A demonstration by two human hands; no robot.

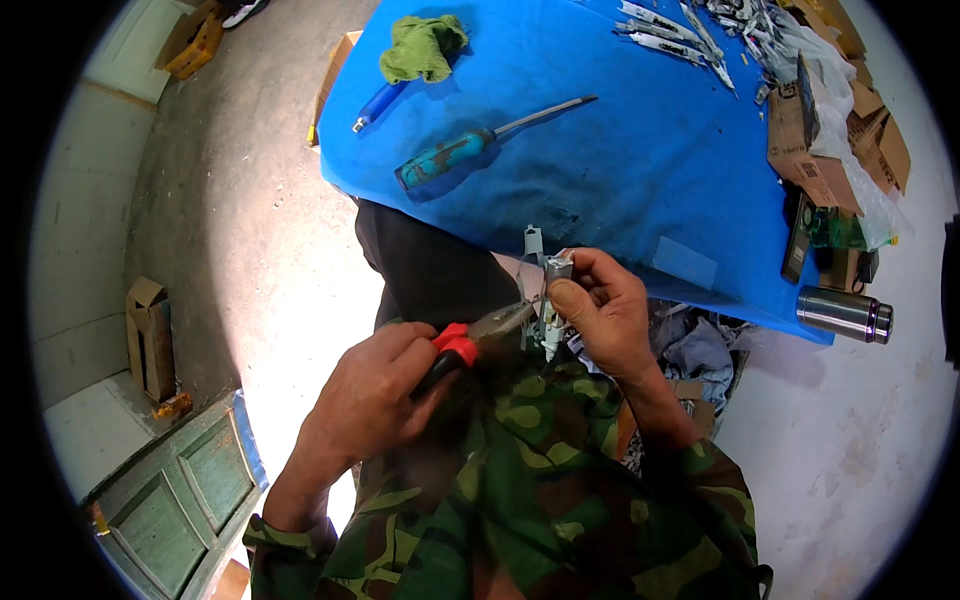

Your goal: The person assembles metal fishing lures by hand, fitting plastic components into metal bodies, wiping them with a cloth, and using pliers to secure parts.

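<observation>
My left hand is closed around pliers with red and black handles. Their metal jaws reach right and touch, or nearly touch, a small white and silver part; whether they grip it I cannot tell. Between thumb and fingers of my right hand this narrow part is pinched, held over my lap just off the table's near edge. A thin grey-white strip sticks up beside it. On the blue-covered table lies a screwdriver with a worn teal handle, its shaft toward the upper right.
A green cloth and a blue pen-like tool lie at the table's far left. Several white strips and scrap pieces are heaped far right, near torn cardboard. A steel flask lies at the right edge. Scrap fills a box below.
</observation>
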